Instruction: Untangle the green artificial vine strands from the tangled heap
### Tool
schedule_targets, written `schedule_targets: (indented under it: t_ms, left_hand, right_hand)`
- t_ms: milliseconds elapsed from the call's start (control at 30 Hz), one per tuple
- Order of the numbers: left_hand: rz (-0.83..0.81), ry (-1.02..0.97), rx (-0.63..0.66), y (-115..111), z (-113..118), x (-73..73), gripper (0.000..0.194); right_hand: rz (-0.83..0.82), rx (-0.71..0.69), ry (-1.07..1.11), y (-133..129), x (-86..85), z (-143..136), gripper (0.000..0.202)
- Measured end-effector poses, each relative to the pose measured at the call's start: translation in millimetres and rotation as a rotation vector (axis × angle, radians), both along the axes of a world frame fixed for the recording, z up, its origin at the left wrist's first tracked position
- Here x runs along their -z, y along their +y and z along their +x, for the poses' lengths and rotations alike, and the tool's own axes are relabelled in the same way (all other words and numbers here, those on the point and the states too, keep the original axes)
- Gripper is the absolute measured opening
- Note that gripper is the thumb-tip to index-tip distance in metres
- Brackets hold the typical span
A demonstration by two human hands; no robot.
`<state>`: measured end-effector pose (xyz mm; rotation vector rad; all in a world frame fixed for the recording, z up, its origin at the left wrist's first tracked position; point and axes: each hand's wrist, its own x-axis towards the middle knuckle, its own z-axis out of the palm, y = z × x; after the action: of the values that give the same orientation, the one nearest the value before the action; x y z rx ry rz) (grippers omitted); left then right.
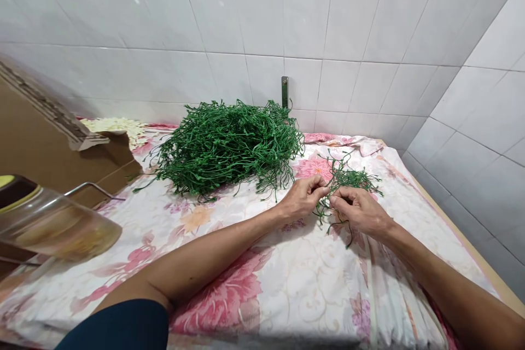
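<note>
Thin green plastic stems [355, 178] lie in a small loose bunch on the flowered cloth, right of centre. My left hand [305, 195] is closed at the left side of this bunch, thumb and forefinger pinched on a green stem. Close beside it, my right hand [357, 209] is also closed, its fingertips pinched on green stems, some of which hang below the hands. The fingertips of both hands nearly meet. A large heap of the same green stems [229, 147] rests behind and to the left of my hands.
A flowered cloth [303, 279] covers the table up to the tiled wall [262, 22]. At the left are a cardboard box [49, 142], a clear jar [69, 227] with a dark lid and pale yellow pieces [118, 127]. A metal bracket [285, 92] stands at the wall.
</note>
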<state>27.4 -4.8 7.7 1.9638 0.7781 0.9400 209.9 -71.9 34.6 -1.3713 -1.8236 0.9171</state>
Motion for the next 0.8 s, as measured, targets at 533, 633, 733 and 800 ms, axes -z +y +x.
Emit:
schedule_targets:
  t_ms: [533,633,733,800]
  left_hand:
    - [-0.293,-0.186,0.087,-2,1,-5.5,0.032]
    - [-0.274,-0.182,0.096,-3,2,-4.4,0.033]
    - [-0.234,-0.138,0.097,-6,2,-4.6,0.031]
    - [-0.207,-0.099,0.099,-7,1,-5.8,0.03]
  right_hand:
    - [-0.134,-0.049,0.183,5,2.9,5,0.039]
    - [-0.231,-0.117,0.241,5,1.4,7,0.043]
    - [-0.256,-0.185,0.2,7,1.7,11,0.047]
    - [-0.264,-0.206,0.151,8,1.2,14,0.049]
